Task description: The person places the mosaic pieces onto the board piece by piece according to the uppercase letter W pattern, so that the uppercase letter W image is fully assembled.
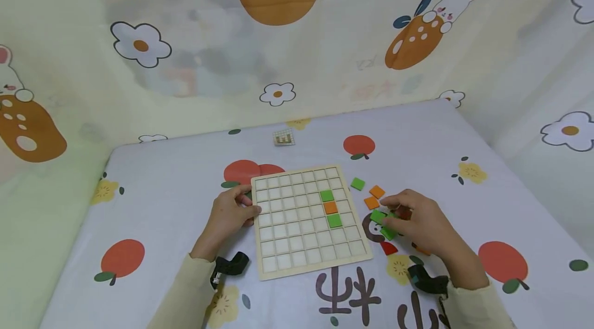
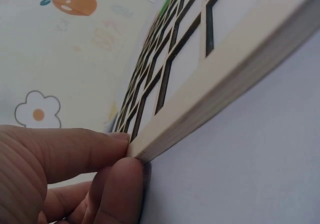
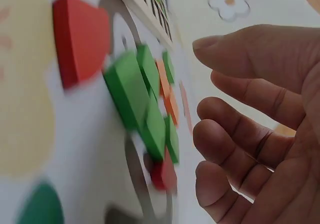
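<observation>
Carrying all items: 1 cloth-covered bench (image 1: 176, 179). On it lies 1 gridded board (image 1: 292, 214), 7 cells by 7, between 2 hands. Left hand (image 1: 228, 213): grip pinching the board's left edge. Right hand (image 1: 424, 221): grip parted and empty, to the board's right. Loose there, right wrist view: 5 green tiles (image 3: 127, 91), 2 orange tiles (image 3: 171, 106), 2 red pieces (image 3: 82, 41). Seated in 1 board column: 2 green squares (image 1: 327, 195), 1 orange square (image 1: 330, 208).
</observation>
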Demonstrator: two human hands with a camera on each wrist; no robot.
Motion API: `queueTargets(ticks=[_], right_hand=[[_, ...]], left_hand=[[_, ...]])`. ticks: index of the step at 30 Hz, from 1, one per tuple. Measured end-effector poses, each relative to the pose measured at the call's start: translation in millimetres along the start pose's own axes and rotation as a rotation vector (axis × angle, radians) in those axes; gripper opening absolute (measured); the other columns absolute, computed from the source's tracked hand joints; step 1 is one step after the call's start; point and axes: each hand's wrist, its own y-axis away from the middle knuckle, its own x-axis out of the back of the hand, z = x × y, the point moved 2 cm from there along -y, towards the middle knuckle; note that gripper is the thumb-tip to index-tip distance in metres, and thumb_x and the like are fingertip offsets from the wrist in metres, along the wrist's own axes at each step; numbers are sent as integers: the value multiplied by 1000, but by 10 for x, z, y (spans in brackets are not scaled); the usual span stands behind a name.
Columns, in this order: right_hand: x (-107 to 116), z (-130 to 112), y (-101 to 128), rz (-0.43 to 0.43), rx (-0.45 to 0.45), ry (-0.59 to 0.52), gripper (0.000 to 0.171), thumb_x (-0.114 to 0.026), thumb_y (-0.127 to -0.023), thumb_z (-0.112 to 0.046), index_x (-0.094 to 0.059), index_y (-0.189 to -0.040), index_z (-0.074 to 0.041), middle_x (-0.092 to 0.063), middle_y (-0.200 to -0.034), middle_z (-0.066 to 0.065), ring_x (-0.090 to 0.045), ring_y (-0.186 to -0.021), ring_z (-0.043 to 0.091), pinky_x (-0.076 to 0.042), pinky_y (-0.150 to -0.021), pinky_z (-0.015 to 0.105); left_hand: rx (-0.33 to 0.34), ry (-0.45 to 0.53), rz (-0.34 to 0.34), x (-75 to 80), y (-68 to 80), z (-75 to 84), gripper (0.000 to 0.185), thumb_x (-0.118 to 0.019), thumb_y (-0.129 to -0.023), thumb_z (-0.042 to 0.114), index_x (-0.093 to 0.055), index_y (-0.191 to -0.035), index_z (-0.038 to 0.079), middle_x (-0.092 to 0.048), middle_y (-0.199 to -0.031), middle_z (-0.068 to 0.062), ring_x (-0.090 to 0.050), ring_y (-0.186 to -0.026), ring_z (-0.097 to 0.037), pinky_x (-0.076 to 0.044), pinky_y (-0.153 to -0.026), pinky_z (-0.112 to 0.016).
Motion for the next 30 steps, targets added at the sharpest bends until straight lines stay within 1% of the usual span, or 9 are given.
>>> queueTargets(ticks=[2,6,11,16,23,30], right_hand=[[45,69,24,16,-20,-4,29,-78,-81,-12,-72,-109,-11,-63,-94,1,-54,-81,17,-49,-63,23],[115,209,63,24,-84,23,29,-77,-82,-15,-72,-111,-10,-63,-96,3,-56,-81,18,-50,-60,23],[150,329,86,-12,-179,22,30,-75,-84,-18,-70,-112,-8,-61,-96,6,-54,-81,20,-48,-57,26],[130,367,100,-62,-251,2,33,-74,-84,-19,-70,-113,-5,-59,-92,5,-53,-81,21,-47,-57,26],[93,366,86,-77,-286,4,34,-76,-83,-16,-70,-113,-2,-57,-92,6,-53,-82,22,-46,-57,26],[104,355,70,-86,-288,25,30,-75,-83,-14,-70,-111,-2,-58,-90,6,-53,-80,22,-47,-57,26]], left_hand=[[-2,0,2,8,8,4,59,-77,-80,6,-55,-135,8,-56,-93,-11,-62,-60,-18,-56,-56,-27],[-3,-12,5,9,24,25,60,-77,-79,5,-54,-135,6,-56,-92,-11,-62,-60,-17,-56,-56,-27],[0,-18,9,1,35,44,61,-77,-79,5,-54,-136,6,-55,-93,-11,-61,-61,-16,-56,-56,-26],[4,-2,5,-7,33,37,60,-77,-79,4,-55,-135,7,-54,-92,-11,-61,-61,-17,-56,-56,-26],[-3,-15,6,-3,27,34,60,-77,-79,5,-55,-135,7,-55,-91,-11,-61,-60,-16,-55,-55,-26],[-10,-12,5,9,29,40,59,-77,-80,5,-56,-134,7,-56,-91,-11,-61,-60,-17,-56,-55,-27]])
